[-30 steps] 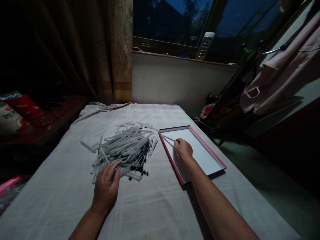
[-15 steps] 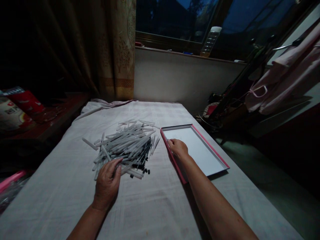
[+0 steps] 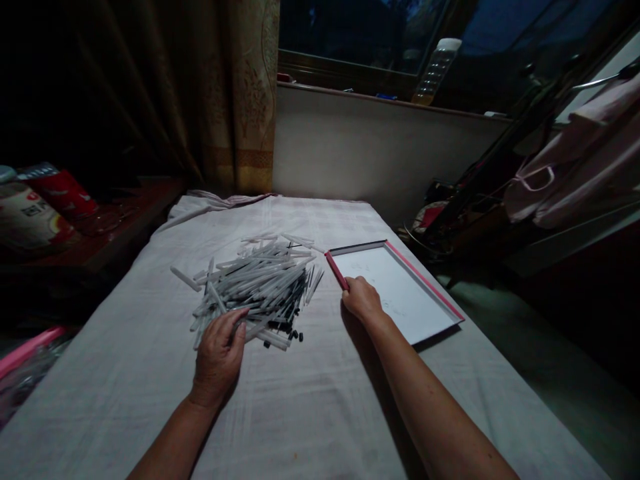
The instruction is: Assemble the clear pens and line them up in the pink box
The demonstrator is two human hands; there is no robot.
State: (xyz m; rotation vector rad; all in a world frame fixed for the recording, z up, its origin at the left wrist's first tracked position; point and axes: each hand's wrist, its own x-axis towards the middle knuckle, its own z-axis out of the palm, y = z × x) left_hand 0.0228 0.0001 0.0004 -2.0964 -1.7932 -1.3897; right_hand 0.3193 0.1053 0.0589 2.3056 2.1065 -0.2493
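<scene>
Pale tubes (image 3: 265, 283), centre-left, mostly slanting toward upper right; left hand (image 3: 220, 353) nearer, loosely curled at their lower edge; right hand (image 3: 363, 298) curled at shallow box (image 3: 336, 269)'s left rim; either grasp: cannot tell.

right hand (image 3: 363, 298) shifted from tray (image 3: 390, 283) interior to left rim (image 3: 335, 268)

I have a flat surface in view, spread with a pale, faintly checked cloth (image 3: 295, 407) that lies bunched in folds at the far edge, well beyond the left hand (image 3: 220, 353). On it, just past that hand's fingers, lies a heap of translucent tubes (image 3: 260, 280); one stray tube (image 3: 185, 279) sits farther out to its left. Small black pieces (image 3: 295, 335) lie right of the left hand. The shallow red-edged tray (image 3: 400, 293) stretches rightward from the right hand (image 3: 364, 300).
</scene>
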